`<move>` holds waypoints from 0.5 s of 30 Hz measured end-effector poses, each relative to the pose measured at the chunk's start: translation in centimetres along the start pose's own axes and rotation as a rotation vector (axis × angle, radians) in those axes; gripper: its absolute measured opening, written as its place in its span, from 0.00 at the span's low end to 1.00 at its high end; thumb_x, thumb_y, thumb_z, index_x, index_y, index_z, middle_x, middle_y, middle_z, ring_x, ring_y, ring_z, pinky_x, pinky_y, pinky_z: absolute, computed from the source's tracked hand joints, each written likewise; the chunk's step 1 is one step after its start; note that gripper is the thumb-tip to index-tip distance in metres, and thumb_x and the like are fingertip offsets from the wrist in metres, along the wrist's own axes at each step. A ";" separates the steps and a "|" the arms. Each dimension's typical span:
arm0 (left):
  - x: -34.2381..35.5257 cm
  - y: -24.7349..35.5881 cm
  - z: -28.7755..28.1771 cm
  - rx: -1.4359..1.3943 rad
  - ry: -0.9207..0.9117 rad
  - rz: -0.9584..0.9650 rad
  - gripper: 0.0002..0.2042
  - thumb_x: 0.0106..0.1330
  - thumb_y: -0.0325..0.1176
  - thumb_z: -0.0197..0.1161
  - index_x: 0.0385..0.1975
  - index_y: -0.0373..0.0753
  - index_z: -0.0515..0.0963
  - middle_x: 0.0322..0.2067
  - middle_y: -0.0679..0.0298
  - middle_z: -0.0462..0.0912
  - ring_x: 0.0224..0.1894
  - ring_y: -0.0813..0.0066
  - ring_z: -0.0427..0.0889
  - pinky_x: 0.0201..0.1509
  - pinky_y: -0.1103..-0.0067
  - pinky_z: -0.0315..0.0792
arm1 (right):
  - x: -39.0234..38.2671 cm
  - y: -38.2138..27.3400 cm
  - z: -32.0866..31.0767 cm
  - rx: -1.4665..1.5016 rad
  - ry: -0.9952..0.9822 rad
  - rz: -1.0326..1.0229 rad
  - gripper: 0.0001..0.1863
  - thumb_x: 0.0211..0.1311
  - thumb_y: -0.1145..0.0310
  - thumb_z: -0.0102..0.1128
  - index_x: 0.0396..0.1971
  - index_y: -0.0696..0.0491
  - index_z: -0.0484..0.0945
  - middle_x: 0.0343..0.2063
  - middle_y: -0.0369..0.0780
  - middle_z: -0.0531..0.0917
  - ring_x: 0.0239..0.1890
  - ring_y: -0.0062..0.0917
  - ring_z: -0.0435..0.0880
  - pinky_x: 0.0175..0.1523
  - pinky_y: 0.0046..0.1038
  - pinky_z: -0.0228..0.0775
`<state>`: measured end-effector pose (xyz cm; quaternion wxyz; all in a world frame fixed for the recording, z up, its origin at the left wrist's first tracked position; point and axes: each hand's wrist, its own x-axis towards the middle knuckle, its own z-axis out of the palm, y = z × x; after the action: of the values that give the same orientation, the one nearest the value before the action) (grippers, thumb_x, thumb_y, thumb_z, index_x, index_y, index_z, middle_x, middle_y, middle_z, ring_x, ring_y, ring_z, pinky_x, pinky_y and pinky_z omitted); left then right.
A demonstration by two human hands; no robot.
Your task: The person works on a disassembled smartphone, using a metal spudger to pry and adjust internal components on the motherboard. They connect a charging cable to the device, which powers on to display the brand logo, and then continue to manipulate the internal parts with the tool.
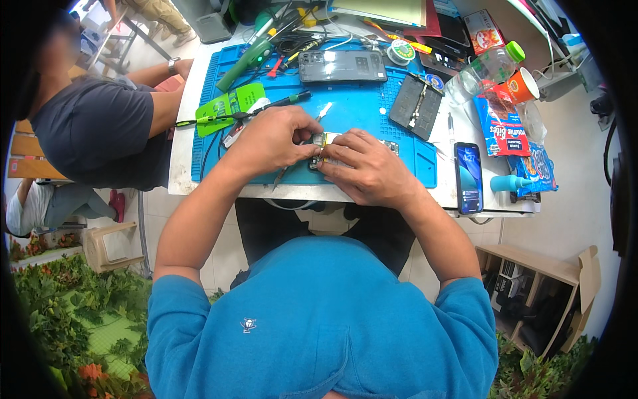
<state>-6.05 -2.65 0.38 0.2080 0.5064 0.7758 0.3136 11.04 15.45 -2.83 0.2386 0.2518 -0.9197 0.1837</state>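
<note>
An opened phone (pixel 318 141) with its inner parts bare lies on the blue work mat (pixel 266 174) close to the front edge. My left hand (pixel 276 138) is closed, thumb and fingertips pinching the phone's left end. From the right, my right hand (pixel 369 166) has its bent fingers closed on the phone's middle, covering much of it. A slim pointed tool (pixel 279 177) shows just below my left hand. Behind the hands lie a dark phone back cover (pixel 342 66) and a dark phone frame (pixel 415 106). Whatever small part the fingertips touch is hidden.
To the right are a lit phone (pixel 469 178), a teal squeeze bottle (pixel 508 183), snack packets (pixel 502 123), a clear bottle (pixel 482 76) and a paper cup (pixel 522 86). Tools and cables (pixel 292 43) crowd the back. A person (pixel 100 126) sits at the left.
</note>
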 end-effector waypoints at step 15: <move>-1.1 0.4 0.1 -0.026 0.073 -0.014 0.20 0.58 0.39 0.81 0.49 0.40 0.88 0.32 0.60 0.84 0.34 0.63 0.82 0.41 0.69 0.76 | 0.1 0.0 -1.2 0.099 0.058 0.144 0.23 0.53 0.69 0.77 0.51 0.55 0.85 0.48 0.42 0.86 0.52 0.38 0.84 0.59 0.40 0.75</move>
<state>-5.31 -3.54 0.58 0.1886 0.4865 0.7822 0.3405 11.40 15.96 -1.83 0.2384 0.1910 -0.9179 0.2531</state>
